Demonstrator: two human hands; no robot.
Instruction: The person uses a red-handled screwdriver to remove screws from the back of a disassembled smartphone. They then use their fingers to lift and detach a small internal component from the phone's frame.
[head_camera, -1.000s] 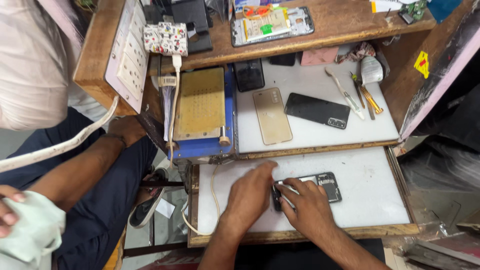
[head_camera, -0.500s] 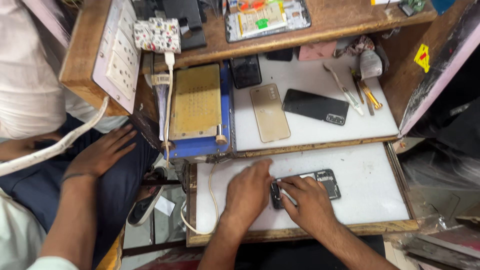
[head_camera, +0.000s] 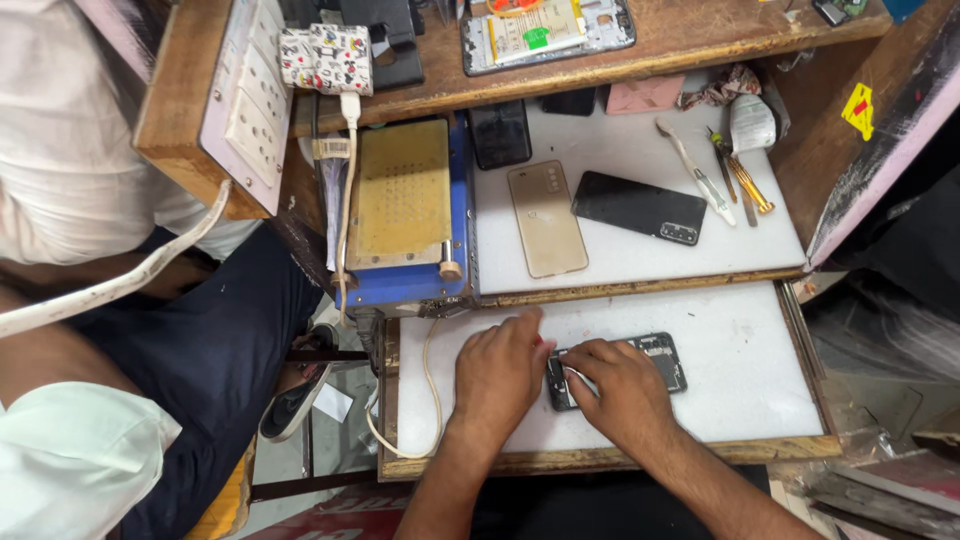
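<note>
Phone (head_camera: 655, 358) under fingers (head_camera: 570, 358), on pull-out shelf (head_camera: 760, 360)

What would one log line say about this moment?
left hand: resting at opened phone | right hand: fingers on phone | surface: white tray | nearby: gold phone, black phone

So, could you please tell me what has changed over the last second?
The co-worker's arm, earlier resting on the lap at left, has pulled back. Both hands, left and right, stay on the opened phone; the two phones behind haven't moved.
</note>
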